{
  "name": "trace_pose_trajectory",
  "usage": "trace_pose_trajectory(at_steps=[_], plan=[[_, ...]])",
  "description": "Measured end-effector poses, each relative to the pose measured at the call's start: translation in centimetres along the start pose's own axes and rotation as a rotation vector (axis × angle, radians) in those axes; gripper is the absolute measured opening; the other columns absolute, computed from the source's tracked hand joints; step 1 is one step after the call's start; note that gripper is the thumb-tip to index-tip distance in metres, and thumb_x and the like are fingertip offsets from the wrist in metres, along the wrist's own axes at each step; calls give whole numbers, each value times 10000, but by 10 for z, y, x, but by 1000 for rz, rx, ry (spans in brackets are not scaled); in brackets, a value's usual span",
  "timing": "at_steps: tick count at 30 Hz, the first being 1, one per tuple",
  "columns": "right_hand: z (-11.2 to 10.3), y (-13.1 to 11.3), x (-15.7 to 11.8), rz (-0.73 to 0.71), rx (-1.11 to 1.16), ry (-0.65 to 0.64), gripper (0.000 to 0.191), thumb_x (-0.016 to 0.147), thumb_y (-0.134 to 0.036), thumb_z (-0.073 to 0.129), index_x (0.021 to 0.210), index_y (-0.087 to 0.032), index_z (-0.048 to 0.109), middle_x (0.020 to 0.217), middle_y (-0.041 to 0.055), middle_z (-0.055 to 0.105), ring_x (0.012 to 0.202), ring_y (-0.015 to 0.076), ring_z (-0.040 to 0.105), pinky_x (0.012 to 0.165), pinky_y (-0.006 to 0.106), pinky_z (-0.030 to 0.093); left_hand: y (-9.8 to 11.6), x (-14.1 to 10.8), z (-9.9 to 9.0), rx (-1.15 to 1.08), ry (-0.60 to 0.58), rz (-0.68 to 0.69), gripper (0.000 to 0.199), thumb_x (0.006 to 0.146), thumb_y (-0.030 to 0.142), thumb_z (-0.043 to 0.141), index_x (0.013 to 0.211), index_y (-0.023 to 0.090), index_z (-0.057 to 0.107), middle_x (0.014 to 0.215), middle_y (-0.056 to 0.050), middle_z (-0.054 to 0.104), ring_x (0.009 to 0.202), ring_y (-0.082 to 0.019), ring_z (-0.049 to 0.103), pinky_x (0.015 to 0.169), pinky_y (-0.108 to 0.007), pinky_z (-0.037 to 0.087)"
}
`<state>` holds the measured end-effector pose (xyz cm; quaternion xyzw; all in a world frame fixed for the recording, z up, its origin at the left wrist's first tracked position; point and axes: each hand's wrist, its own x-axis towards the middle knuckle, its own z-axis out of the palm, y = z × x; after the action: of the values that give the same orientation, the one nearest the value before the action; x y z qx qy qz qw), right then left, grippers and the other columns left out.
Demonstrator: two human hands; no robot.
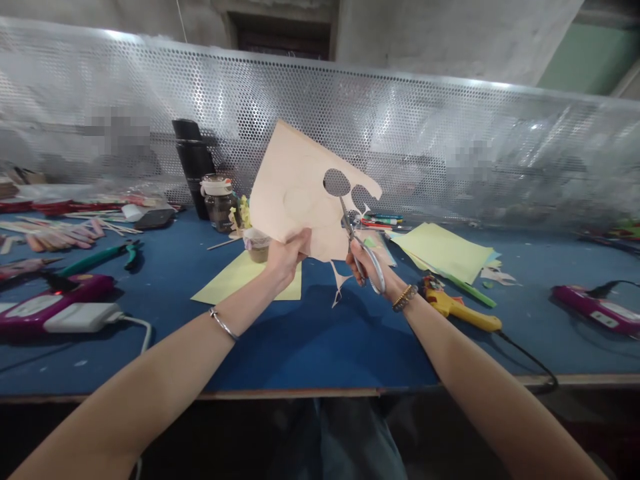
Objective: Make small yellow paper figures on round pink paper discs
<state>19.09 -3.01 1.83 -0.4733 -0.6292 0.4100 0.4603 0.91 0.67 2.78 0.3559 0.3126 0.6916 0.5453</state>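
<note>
My left hand (289, 257) grips the lower edge of a large cream paper sheet (293, 173), held up above the blue table. Two round openings show toward the sheet's right end, the outer one broken through at the edge. Faint curved lines are visible on its middle. My right hand (365, 261) is closed around grey-handled scissors (376, 267), whose blades point up at the sheet just below the left opening. A thin, jagged paper strip (340, 283) dangles below the sheet between my hands.
Yellow paper (225, 283) lies under my left wrist; more yellow sheets (440, 250) lie right. A yellow glue gun (463, 312) is beside my right forearm. Behind stand a black bottle (193, 163) and a jar (220, 207). Purple power strips (595, 310) and pliers (95, 258) flank the sides.
</note>
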Motion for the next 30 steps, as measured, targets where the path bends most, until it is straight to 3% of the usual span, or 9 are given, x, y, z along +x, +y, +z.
trace_pose_trajectory(at_steps=[18,30], plan=[[-2,3,1,2,-40,33,590,750,-764,458,630,-186,460,513,-42,415,372,61,408,311,182,345,1,2,-3,22,-40,35,315,597,162,797,893,141,692,973,-110,702,833,-223,668,594,-290,568],[0,2,2,43,-88,89,544,782,-696,505,604,-183,481,504,-29,446,340,58,415,271,174,334,4,7,-6,45,0,56,300,576,191,797,850,119,698,944,-129,711,819,-229,667,556,-261,543]])
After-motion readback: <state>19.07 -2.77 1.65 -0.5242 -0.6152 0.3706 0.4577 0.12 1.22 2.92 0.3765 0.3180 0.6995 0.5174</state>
